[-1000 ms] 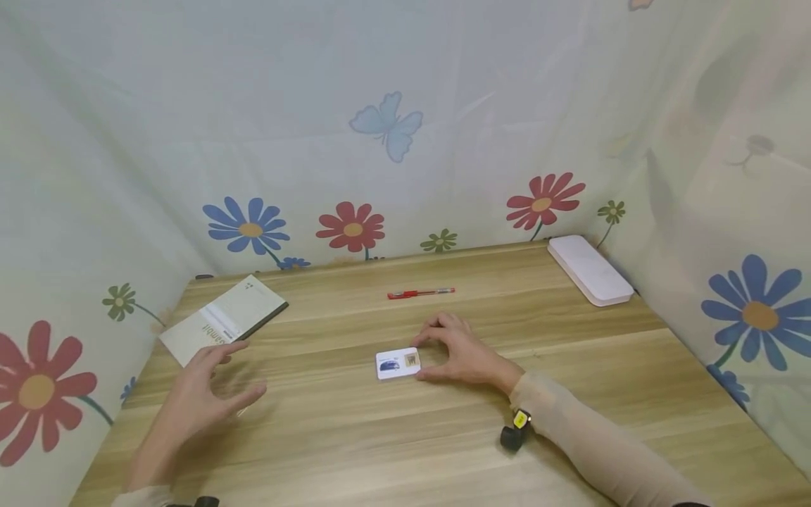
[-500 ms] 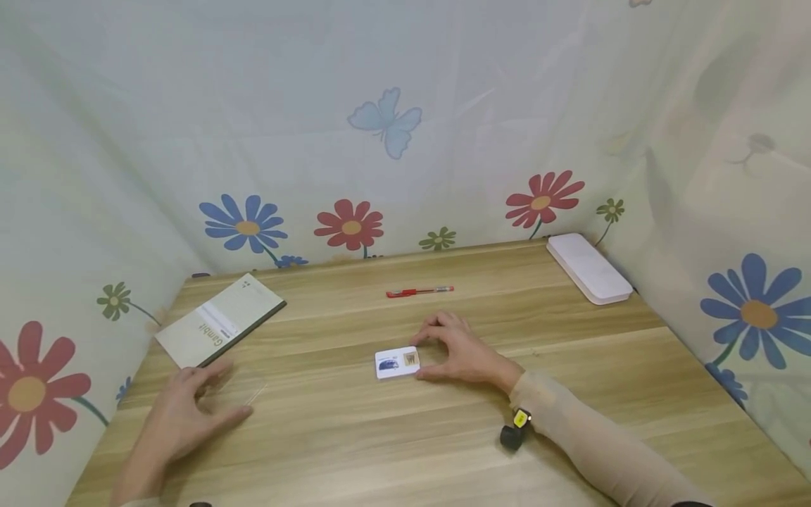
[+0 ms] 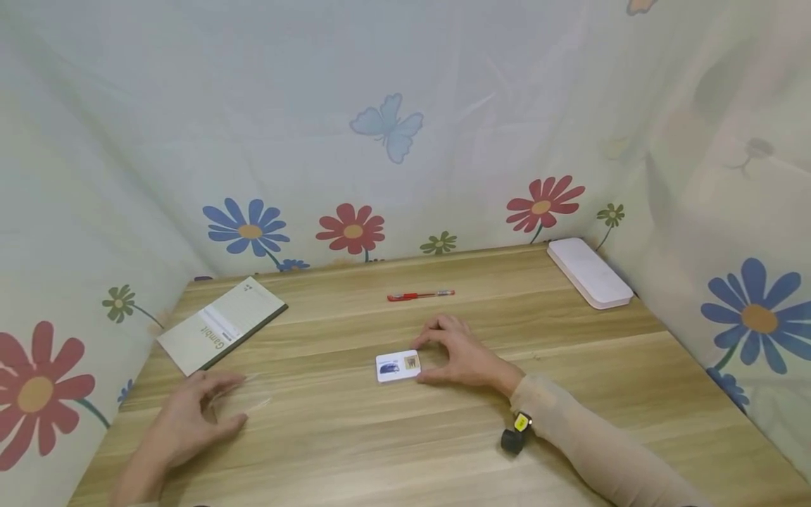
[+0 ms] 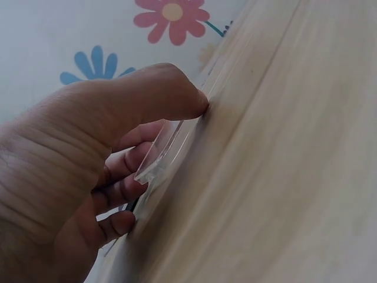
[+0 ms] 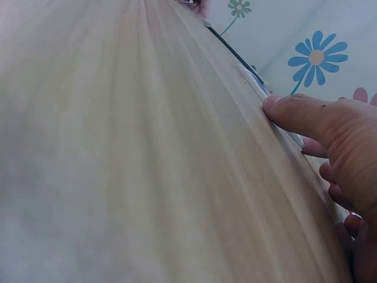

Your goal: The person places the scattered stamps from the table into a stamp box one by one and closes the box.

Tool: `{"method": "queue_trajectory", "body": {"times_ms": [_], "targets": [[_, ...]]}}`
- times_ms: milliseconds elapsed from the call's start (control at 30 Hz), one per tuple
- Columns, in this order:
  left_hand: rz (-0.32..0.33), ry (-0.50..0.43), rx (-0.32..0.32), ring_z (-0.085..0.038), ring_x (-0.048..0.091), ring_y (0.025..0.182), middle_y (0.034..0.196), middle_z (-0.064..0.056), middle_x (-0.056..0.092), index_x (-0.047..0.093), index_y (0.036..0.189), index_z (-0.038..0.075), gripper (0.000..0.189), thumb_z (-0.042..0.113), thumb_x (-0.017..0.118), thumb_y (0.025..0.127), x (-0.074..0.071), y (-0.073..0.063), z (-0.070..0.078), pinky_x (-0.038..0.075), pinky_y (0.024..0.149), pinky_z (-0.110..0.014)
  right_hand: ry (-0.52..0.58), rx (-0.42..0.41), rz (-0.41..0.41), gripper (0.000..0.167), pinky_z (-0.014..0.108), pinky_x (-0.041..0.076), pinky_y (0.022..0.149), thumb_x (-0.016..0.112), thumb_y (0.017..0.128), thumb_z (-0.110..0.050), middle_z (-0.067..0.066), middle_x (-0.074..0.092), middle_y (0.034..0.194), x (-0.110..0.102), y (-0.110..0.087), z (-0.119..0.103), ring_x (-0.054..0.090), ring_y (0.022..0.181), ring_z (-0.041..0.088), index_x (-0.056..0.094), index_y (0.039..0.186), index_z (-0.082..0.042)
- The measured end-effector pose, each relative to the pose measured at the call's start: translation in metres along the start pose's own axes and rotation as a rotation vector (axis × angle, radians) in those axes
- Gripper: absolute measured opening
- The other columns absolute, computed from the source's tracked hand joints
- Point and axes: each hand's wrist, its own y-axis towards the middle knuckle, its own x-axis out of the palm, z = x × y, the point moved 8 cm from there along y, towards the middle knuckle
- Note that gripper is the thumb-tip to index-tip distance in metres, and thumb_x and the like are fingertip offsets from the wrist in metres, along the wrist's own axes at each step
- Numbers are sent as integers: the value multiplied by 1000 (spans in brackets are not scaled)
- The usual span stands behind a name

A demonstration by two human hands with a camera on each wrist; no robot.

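Note:
A white card [image 3: 389,376] with a dark blue picture and a small tan square lies flat on the wooden table. My right hand [image 3: 465,358] pinches its right end between thumb and fingers; in the right wrist view the thumb [image 5: 288,111] lies at the card's edge. At the left of the table, my left hand [image 3: 186,415] holds a thin clear plastic piece [image 4: 154,156], thumb on one side and fingers on the other. This plastic is low at the tabletop and nearly invisible in the head view, so its full shape cannot be told.
Just beyond my left hand lies a pale notebook [image 3: 222,324] marked "Gambit". A red pen [image 3: 419,296] lies behind the card. At the back right corner is a pale pink case [image 3: 589,271]. Flower-printed curtains [image 3: 405,190] enclose the table [image 3: 342,451].
My left hand has come down and slightly left to the tabletop with the clear plastic piece, uncovering the notebook's near part. The right hand and the card have stayed in place.

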Motion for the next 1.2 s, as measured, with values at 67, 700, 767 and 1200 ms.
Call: {"method": "queue_trajectory", "body": {"times_ms": [67,700,767,1200], "targets": [[13,1,15,-15,60,101,117,2,71,80,133,22,68,36,106,71,1,1,3,46,89,-27,6,-5,5,55,55,33,114,98,84,-50,-4,59,134,0,0,-1,48,132,24,80,131,-27],[78,-25,54,-14,53,96,114,-1,68,77,136,14,64,22,98,76,4,4,16,42,82,-30,11,6,4,56,57,31,117,99,83,-49,-5,59,135,0,0,0,48,133,24,80,131,-26],[77,-33,70,-16,54,101,116,-2,68,76,137,15,65,21,98,76,4,7,22,44,86,-34,10,4,6,56,58,31,117,98,84,-50,-4,59,135,0,-1,1,48,134,25,80,131,-27],[59,-80,214,-21,54,103,114,1,64,73,136,15,63,18,96,77,11,43,75,48,89,-37,8,3,4,55,56,32,115,98,84,-50,-6,59,134,1,0,2,48,133,23,80,130,-27]]}}
